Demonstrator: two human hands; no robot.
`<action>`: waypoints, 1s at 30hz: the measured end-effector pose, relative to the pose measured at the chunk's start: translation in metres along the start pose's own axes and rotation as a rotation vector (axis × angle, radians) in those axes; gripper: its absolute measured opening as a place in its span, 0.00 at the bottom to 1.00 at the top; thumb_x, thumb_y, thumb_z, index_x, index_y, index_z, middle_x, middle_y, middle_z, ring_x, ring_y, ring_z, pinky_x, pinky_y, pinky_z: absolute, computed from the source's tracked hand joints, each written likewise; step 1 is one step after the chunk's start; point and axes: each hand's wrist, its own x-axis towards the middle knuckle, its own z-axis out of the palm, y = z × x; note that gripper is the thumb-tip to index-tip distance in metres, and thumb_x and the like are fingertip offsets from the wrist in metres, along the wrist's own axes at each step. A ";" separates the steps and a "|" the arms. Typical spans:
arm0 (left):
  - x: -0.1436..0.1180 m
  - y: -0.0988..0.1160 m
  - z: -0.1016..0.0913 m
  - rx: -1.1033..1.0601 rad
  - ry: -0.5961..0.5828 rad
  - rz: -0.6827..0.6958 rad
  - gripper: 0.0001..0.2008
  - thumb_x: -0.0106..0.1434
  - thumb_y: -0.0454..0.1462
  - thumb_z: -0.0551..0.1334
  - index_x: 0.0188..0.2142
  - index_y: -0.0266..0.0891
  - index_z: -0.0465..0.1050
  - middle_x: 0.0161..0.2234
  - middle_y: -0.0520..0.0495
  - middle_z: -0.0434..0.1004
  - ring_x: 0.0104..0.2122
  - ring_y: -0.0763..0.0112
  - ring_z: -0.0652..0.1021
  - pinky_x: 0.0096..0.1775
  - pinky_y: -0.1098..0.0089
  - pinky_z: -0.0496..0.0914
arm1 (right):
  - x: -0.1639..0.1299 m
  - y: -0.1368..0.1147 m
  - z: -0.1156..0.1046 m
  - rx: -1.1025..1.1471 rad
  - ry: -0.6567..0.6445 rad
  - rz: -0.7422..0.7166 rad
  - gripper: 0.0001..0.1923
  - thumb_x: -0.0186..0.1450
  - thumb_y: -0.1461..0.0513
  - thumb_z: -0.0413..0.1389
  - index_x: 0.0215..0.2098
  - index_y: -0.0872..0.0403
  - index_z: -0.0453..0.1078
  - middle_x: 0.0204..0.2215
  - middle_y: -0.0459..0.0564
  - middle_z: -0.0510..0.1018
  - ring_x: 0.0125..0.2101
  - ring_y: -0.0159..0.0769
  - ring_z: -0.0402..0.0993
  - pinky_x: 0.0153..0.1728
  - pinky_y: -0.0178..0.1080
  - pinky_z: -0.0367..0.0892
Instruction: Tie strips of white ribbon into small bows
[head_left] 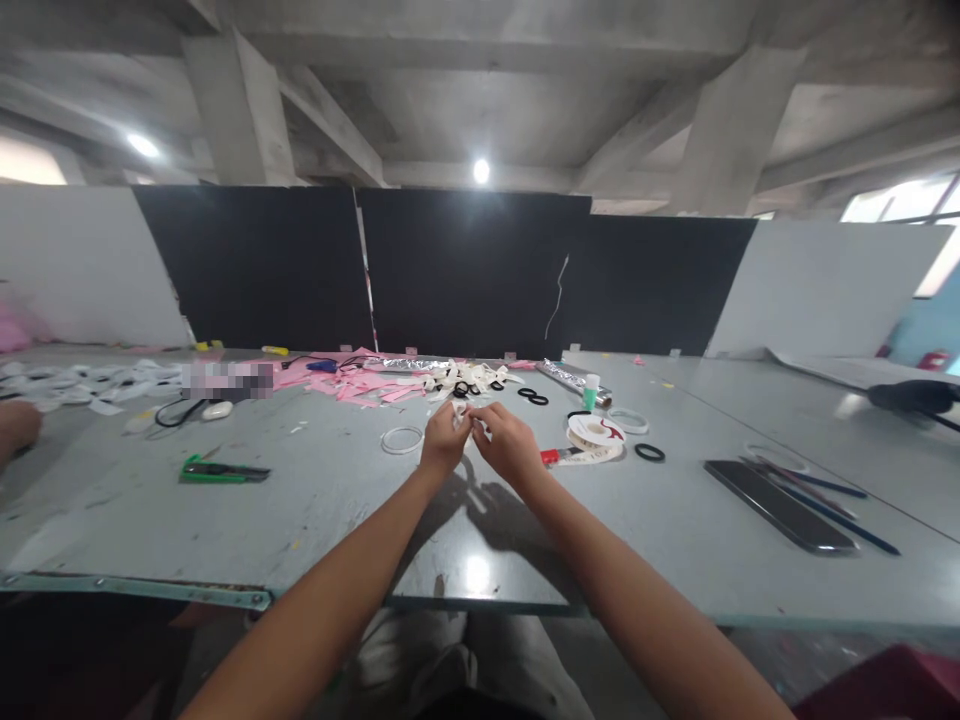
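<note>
My left hand (444,440) and my right hand (506,440) meet in front of me, above the table, fingertips pinched together. Between them shows a small white strip (460,409), mostly covered by the fingers; its exact shape is hard to see. Just beyond lies a pile of cream ribbon pieces (450,378) mixed with black rings. A thin white ring (402,440) rests left of my left hand. Right of my right hand are a ribbon spool (596,430) with printed ribbon unwound, a red-handled item (551,457) and a green-and-white glue stick (591,392).
Pink strips (360,382) and foil rolls (574,380) lie toward the black partition (472,270). A green utility knife (223,470) is at left, a phone (780,505) with pens at right. Another person's hand (19,425) shows at the far left, near white ribbon loops (97,385).
</note>
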 end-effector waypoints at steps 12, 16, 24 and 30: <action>0.000 -0.002 -0.001 -0.083 0.034 -0.073 0.16 0.61 0.48 0.56 0.29 0.37 0.69 0.22 0.52 0.68 0.25 0.72 0.67 0.30 0.72 0.58 | 0.000 0.001 -0.007 -0.406 -0.198 -0.071 0.19 0.69 0.63 0.42 0.56 0.47 0.62 0.43 0.55 0.72 0.37 0.39 0.70 0.30 0.34 0.62; -0.001 -0.001 -0.002 -0.137 0.028 -0.089 0.15 0.59 0.48 0.58 0.30 0.37 0.70 0.23 0.52 0.69 0.25 0.73 0.67 0.30 0.72 0.60 | 0.002 0.002 -0.005 -0.461 -0.207 -0.117 0.19 0.69 0.64 0.40 0.56 0.49 0.62 0.43 0.57 0.71 0.36 0.39 0.68 0.30 0.35 0.62; 0.007 -0.003 0.001 -0.408 -0.061 -0.190 0.18 0.55 0.51 0.59 0.25 0.37 0.67 0.20 0.53 0.65 0.22 0.75 0.65 0.26 0.73 0.60 | 0.003 0.020 -0.005 -0.405 -0.056 -0.271 0.20 0.70 0.64 0.42 0.57 0.47 0.63 0.49 0.56 0.69 0.45 0.42 0.61 0.38 0.36 0.62; 0.008 -0.006 0.003 -0.449 -0.216 -0.227 0.20 0.53 0.53 0.60 0.23 0.37 0.65 0.18 0.55 0.61 0.21 0.75 0.62 0.25 0.73 0.58 | 0.007 0.030 -0.005 -0.377 -0.073 -0.308 0.16 0.70 0.63 0.44 0.51 0.47 0.68 0.46 0.55 0.70 0.44 0.41 0.60 0.38 0.36 0.60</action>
